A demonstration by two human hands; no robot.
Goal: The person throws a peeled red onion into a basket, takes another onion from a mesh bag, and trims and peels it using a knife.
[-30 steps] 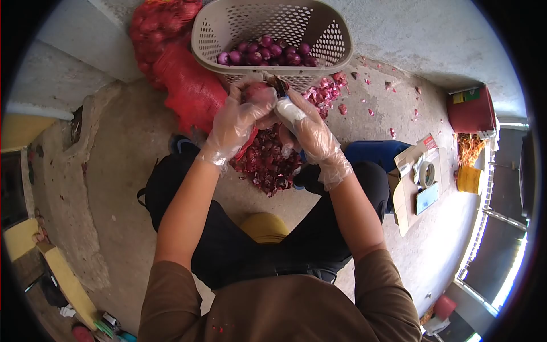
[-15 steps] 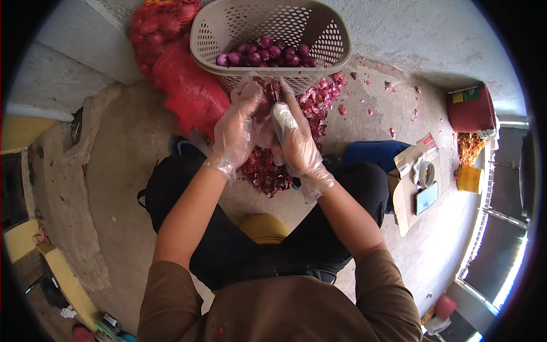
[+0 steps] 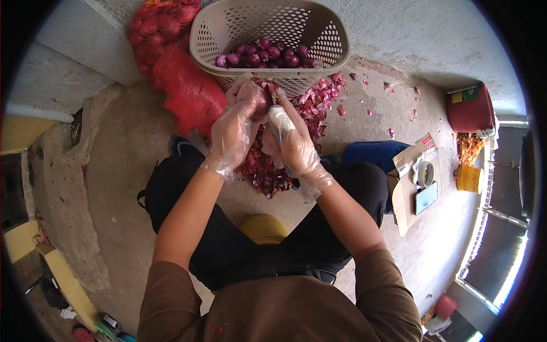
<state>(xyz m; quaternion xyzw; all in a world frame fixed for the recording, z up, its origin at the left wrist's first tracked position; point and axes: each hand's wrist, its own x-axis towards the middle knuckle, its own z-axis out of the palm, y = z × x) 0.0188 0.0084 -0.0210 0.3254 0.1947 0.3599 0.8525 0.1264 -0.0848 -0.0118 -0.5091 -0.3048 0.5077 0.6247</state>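
My left hand (image 3: 233,128), in a clear plastic glove, is closed around a red onion (image 3: 263,104) in front of the basket. From the other side my right hand (image 3: 293,139), also gloved and with a white wrap on the thumb, presses its fingers on loose skin at the onion's right side. Whether it holds a small tool cannot be made out. Below both hands lies a heap of dark red onion skins (image 3: 265,174) on the floor. Beyond them stands the beige basket (image 3: 270,72) with several shiny purple onions (image 3: 262,54) in it.
A red mesh sack (image 3: 185,85) of onions leans left of the basket. To the right are a blue container (image 3: 373,154), cardboard (image 3: 401,196) with a tape roll (image 3: 425,174) and a phone (image 3: 426,198), and a dark red bin (image 3: 470,110). Yellow stool (image 3: 263,228) between my legs.
Both hands have drawn in slightly toward the left and lower, still together at the onion. My left hand has turned, and more of the onion's purple surface shows.
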